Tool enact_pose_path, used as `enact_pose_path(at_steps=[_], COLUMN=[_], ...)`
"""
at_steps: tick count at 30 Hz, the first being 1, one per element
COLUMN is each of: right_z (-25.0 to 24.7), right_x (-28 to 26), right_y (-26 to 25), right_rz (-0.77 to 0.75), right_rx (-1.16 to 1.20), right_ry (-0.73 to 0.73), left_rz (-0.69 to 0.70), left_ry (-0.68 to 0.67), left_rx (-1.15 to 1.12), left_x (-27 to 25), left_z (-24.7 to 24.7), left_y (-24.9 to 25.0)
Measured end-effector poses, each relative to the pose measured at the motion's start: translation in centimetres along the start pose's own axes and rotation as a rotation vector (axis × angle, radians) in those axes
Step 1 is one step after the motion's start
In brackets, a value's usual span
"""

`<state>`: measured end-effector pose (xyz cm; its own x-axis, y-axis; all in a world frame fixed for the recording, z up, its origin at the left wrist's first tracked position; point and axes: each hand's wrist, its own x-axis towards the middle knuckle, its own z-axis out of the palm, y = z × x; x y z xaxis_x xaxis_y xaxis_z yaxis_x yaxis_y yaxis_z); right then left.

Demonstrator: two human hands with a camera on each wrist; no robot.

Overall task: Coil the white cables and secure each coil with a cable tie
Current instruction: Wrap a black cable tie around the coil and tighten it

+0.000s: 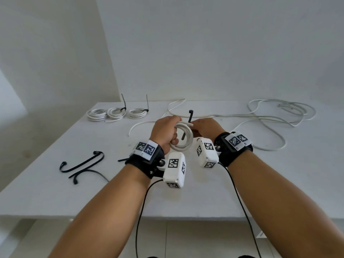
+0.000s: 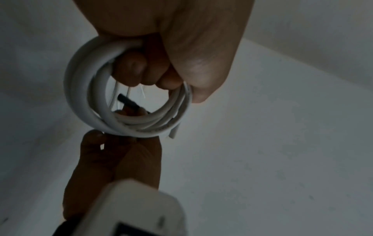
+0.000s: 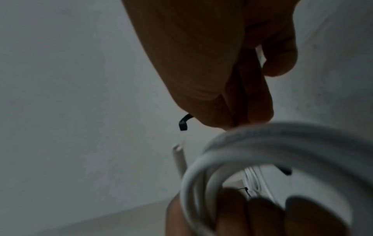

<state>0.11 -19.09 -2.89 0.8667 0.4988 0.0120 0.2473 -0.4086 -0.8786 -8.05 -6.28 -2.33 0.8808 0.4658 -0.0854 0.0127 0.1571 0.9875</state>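
My left hand [image 1: 164, 132] grips a coil of white cable [image 1: 183, 139] above the middle of the white table [image 1: 204, 192], fingers curled through the ring [image 2: 84, 89]. A black cable tie [image 1: 189, 120] runs through the coil, its head sticking up behind. My right hand [image 1: 204, 127] pinches that tie at the coil's far side; its fingers [image 3: 254, 102] meet just above the coil [image 3: 262, 143], and the tie's end [image 3: 183, 123] pokes out beside them. Three tied coils [image 1: 116, 113] lie at the back left.
Loose white cable [image 1: 275, 116] sprawls across the back right of the table, with another loose length [image 1: 149, 121] behind my hands. Spare black ties [image 1: 81, 165] lie at the front left. White walls stand behind and to the left.
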Motion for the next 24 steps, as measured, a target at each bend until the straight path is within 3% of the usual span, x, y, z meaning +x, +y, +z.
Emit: enact_pose_path(at_steps=[2,6,8,12,19,21,24], right_z=[-0.8,-2.1,-2.4,-2.6,-1.5,-1.3,-1.0], right_x=[-0.3,-0.6,-0.4,0.2,0.1,0.3,0.2], right_y=[0.4,1.8,2.5,3.2,2.7,2.6,2.7], right_rz=[-0.043,-0.209,-0.208,-0.058,0.087,0.035,-0.199], right_rx=[-0.257,-0.351,-0.337,0.090,0.681,0.580,0.153], right_ry=[-0.018,-0.114,-0.138,-0.175,-0.159,-0.116,-0.004], left_rz=[-0.008,-0.064,-0.110,-0.167,-0.144,-0.143,-0.144], left_ry=[-0.008,-0.026,-0.056,-0.094,0.017,0.087,0.139], left_rx=[0.034,0.028,0.015,-0.028,-0.089,-0.095,-0.070], left_x=[0.6,1.5,1.8,2.5,3.1,3.3,3.2], left_z=[1.5,3.2,3.5,3.7,2.7,1.9,0.6], left_y=[-0.6,-1.7,-1.9,-2.1,-2.1,-1.9,-1.8])
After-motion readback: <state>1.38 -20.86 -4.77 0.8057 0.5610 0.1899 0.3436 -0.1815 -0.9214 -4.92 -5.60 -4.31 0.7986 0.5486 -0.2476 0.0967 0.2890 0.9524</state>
